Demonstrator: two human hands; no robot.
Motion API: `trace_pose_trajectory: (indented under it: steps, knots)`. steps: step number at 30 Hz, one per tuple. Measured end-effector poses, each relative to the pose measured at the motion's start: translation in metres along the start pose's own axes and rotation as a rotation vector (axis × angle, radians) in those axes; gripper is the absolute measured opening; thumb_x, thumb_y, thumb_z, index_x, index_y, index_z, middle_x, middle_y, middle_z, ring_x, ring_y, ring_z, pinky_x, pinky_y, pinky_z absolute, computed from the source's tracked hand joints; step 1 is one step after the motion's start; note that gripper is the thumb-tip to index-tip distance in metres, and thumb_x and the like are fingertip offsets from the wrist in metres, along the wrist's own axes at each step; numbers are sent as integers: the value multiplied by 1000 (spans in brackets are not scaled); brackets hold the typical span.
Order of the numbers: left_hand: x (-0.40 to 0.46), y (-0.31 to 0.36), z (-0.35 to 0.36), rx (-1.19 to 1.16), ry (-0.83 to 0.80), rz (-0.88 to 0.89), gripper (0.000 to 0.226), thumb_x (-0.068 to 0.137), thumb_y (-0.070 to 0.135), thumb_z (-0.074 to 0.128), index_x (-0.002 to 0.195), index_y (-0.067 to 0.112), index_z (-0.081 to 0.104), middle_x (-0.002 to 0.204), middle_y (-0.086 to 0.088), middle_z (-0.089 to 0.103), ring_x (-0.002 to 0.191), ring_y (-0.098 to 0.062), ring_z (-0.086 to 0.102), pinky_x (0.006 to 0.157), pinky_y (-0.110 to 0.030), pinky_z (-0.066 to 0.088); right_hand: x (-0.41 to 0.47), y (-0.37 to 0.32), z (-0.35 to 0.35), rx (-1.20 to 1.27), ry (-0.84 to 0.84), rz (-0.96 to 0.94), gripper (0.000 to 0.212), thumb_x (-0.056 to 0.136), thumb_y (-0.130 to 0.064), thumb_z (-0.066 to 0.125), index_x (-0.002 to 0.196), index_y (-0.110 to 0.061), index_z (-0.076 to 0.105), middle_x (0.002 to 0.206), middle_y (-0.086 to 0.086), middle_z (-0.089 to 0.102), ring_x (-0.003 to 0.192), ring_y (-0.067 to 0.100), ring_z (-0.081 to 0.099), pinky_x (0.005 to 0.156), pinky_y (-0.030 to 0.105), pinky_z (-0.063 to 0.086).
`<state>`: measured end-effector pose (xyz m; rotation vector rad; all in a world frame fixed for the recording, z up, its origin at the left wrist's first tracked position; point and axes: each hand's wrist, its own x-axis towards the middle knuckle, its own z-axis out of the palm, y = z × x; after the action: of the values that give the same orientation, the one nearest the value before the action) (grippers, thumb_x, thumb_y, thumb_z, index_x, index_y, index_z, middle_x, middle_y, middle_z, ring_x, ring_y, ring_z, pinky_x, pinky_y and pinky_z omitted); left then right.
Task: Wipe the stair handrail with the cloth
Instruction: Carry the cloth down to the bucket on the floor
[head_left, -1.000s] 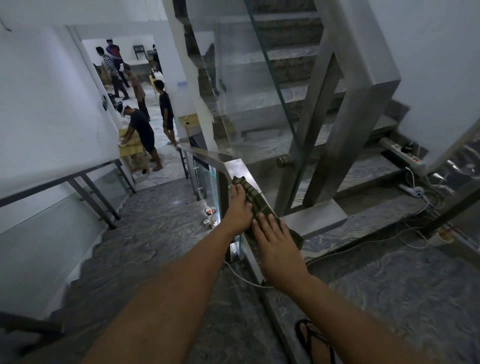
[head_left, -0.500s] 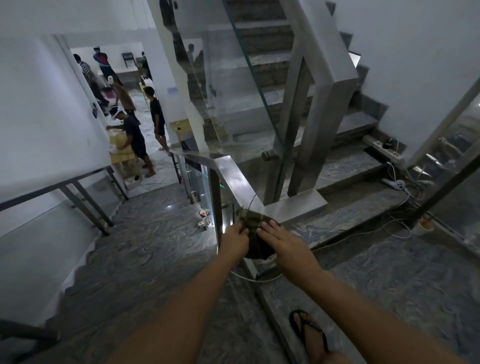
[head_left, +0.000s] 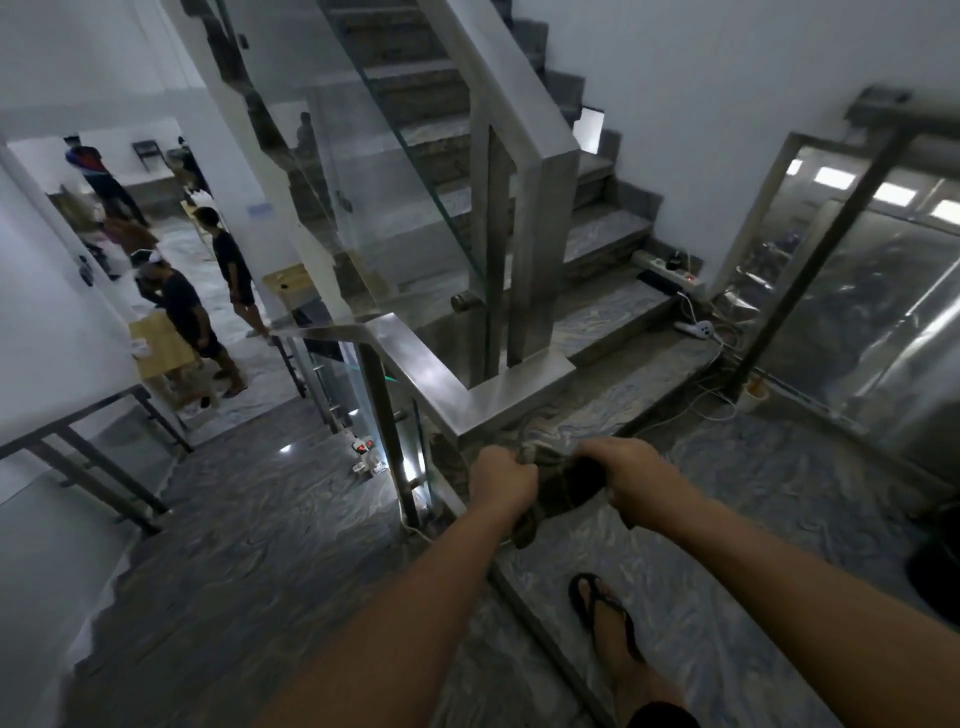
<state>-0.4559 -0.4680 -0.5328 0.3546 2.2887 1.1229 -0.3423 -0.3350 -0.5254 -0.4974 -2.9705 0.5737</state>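
Here, the left hand and the right hand are both closed into fists on a crumpled dark green cloth, one at each end, with the bunched fabric stretched between them and a loose tail hanging below the left fist. The cloth is held clear of the brushed stainless-steel flat handrail, whose corner lies just ahead of the knuckles. A clear glass balustrade panel rises further ahead, above that rail. Ahead of the right hand, a white power strip with attached cables rests on a grey marble step. Below the right forearm, a foot in a black flip-flop sandal stands on the landing. Well to the left of the left hand, several people stand on the lower floor.
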Motion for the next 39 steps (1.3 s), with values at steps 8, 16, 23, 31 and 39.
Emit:
trace_pose_trajectory:
  steps: [8, 16, 23, 31, 39]
  knots:
    - [-16, 48, 31, -32, -289, 303, 22, 85, 26, 68, 100, 10, 70, 104, -13, 70, 98, -26, 65, 92, -44, 52, -43, 48, -51, 33, 133, 280, 24, 86, -11, 57, 101, -30, 59, 97, 4, 68, 83, 20, 62, 71, 36, 54]
    - [8, 101, 83, 249, -467, 506, 29, 78, 21, 75, 106, 15, 70, 97, -5, 67, 91, -20, 64, 82, -37, 55, -67, 110, -97, 133, 165, 491, 21, 86, -9, 58, 85, -30, 60, 90, 1, 62, 77, 9, 54, 59, 15, 35]
    - [59, 162, 144, 461, -409, 639, 10, 81, 25, 72, 87, 18, 70, 95, 1, 49, 88, -15, 50, 69, -27, 41, -53, 174, -125, 123, 192, 567, 26, 85, -10, 61, 79, -35, 61, 84, -9, 56, 79, 9, 51, 62, 21, 36]
    - [135, 259, 232, 508, -608, 634, 9, 86, 21, 65, 93, 26, 65, 97, 1, 65, 92, -15, 63, 84, -38, 55, -21, 296, -169, 126, 165, 703, 10, 86, -21, 62, 85, -31, 62, 86, -4, 62, 82, 14, 57, 65, 30, 43]
    - [151, 387, 322, 547, -574, 651, 7, 85, 21, 65, 90, 22, 71, 86, 1, 64, 80, -13, 59, 59, -23, 41, -18, 407, -263, 111, 167, 830, 8, 82, -25, 68, 82, -32, 64, 88, -3, 65, 81, 17, 59, 73, 35, 51]
